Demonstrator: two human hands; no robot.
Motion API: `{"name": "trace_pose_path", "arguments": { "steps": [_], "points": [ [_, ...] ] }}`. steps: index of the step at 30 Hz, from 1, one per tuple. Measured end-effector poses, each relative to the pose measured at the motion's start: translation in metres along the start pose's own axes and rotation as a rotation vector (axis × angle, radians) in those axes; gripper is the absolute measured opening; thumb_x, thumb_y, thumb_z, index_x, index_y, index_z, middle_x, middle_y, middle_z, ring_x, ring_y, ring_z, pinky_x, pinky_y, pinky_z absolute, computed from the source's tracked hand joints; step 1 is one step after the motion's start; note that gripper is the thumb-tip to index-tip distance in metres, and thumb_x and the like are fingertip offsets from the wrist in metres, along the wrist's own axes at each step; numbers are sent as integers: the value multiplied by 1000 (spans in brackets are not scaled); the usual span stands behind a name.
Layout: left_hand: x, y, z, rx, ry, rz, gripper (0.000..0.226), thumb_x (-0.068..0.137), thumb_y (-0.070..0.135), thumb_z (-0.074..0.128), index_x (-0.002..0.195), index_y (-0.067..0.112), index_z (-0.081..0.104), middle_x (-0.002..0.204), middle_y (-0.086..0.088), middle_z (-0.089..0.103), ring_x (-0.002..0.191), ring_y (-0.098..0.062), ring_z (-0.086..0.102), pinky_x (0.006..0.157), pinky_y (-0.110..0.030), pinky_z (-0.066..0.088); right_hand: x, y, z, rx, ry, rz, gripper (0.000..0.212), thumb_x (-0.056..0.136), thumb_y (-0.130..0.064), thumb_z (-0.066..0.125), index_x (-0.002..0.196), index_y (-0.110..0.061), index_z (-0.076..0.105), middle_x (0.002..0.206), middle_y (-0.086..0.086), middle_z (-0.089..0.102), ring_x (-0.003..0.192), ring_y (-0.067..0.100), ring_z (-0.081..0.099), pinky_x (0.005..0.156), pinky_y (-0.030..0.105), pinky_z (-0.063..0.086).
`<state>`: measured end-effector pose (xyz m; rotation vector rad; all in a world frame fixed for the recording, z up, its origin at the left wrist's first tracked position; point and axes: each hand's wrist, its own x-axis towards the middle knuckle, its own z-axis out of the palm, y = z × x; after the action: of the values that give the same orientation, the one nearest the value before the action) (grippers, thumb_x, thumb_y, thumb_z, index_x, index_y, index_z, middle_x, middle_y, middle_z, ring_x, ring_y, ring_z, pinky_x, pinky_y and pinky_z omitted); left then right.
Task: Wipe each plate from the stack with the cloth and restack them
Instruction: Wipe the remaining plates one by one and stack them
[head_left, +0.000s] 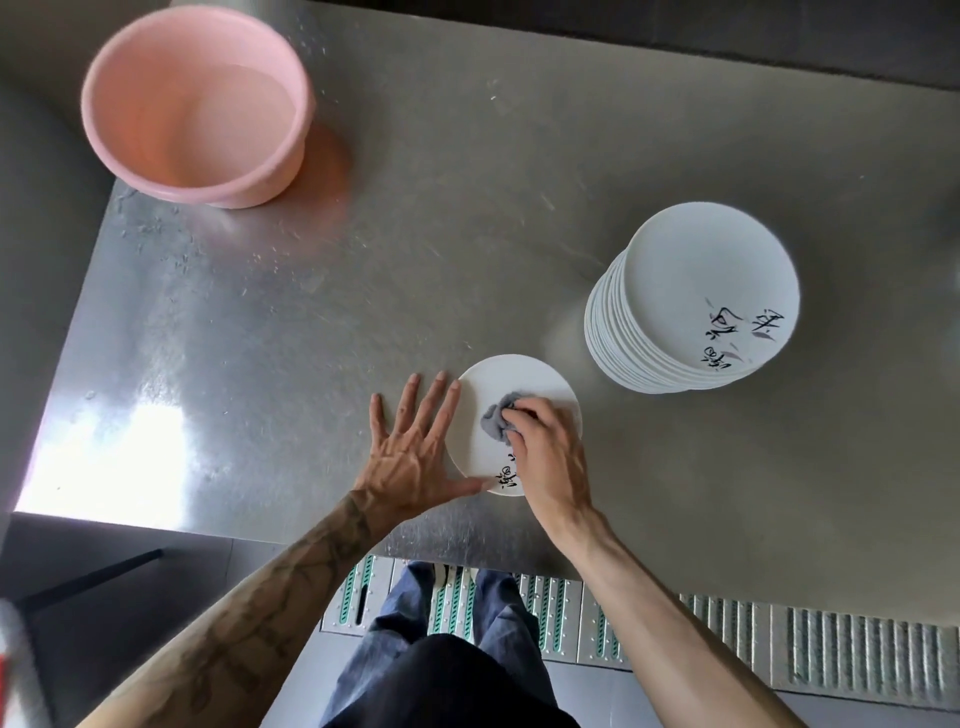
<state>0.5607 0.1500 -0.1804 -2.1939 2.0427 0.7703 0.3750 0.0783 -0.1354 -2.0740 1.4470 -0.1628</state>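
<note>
While right hand (545, 457) grips cloth (496, 418) on plate (519, 379), left hand (410, 457) flat against rim

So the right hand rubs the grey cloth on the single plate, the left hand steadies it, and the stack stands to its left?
No: the head view shows the stack of plates to the right of the single plate, not its left. The rest holds: the right hand grips the grey cloth on it, the left hand lies flat at its rim.
</note>
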Motion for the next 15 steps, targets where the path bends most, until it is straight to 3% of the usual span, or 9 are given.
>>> {"name": "trace_pose_path", "arguments": {
  "steps": [4, 10, 15],
  "points": [
    [0, 0, 6, 6, 29, 8, 137, 64, 106, 37, 165, 21, 0, 173, -1, 0, 159, -33, -4, 116, -78, 6, -25, 12, -4, -80, -83, -186, 24, 88, -6, 73, 110, -17, 76, 120, -6, 65, 103, 23, 57, 85, 37, 56],
    [2, 2, 9, -26, 76, -1, 132, 65, 104, 39, 165, 26, 0, 173, 0, 1, 159, -33, -5, 117, -77, 1, -38, 11, 5, -20, 34, 47, 28, 87, -9, 76, 114, -17, 77, 119, -9, 66, 100, 20, 60, 89, 26, 50],
    [-3, -4, 16, -72, 137, 38, 110, 74, 97, 41, 162, 32, 24, 172, 6, 11, 159, -32, -3, 117, -77, 6, -28, -8, 16, 89, -52, -56, 26, 90, -8, 73, 115, -15, 77, 122, -7, 66, 105, 20, 58, 97, 26, 47]
  ]
}}
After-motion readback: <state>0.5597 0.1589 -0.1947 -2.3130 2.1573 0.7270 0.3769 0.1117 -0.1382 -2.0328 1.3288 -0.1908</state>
